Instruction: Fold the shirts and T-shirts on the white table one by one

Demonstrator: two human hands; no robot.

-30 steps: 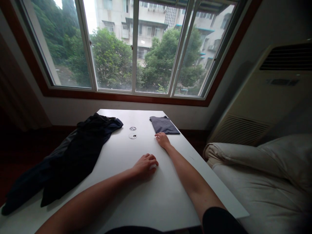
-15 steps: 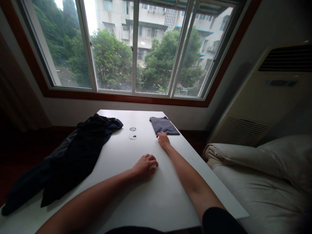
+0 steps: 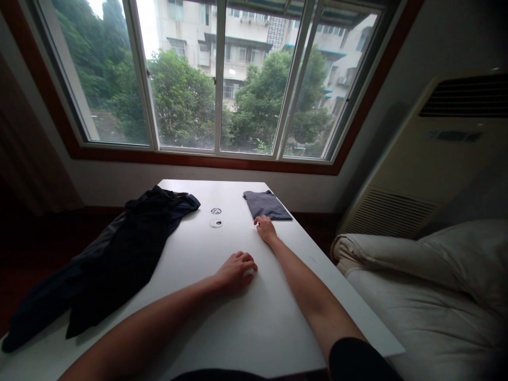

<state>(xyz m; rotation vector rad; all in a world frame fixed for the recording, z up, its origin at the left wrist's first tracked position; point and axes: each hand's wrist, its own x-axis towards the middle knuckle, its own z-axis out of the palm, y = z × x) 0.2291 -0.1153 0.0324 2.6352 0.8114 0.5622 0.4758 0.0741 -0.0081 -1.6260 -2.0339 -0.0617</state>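
My left hand point(image 3: 237, 271) rests on the bare white table point(image 3: 222, 317), its fingers loosely curved and a little apart, with nothing in it. Farther off, my right hand point(image 3: 265, 228) lies at the near edge of a folded grey garment point(image 3: 269, 205); its fingers are slightly bent and hold nothing. I cannot tell whether they touch the cloth. The grey garment lies flat at the far right corner of the table. On the left side a heap of dark clothes point(image 3: 119, 259), black and navy, hangs partly over the table's edge.
Two round cable-hole fittings point(image 3: 216, 223) sit in the tabletop, between the clothes. To the right stands a beige padded sofa point(image 3: 420, 296). A floor-standing air conditioner point(image 3: 448, 159) is behind it. Beyond the table there is a wide window point(image 3: 218, 84).
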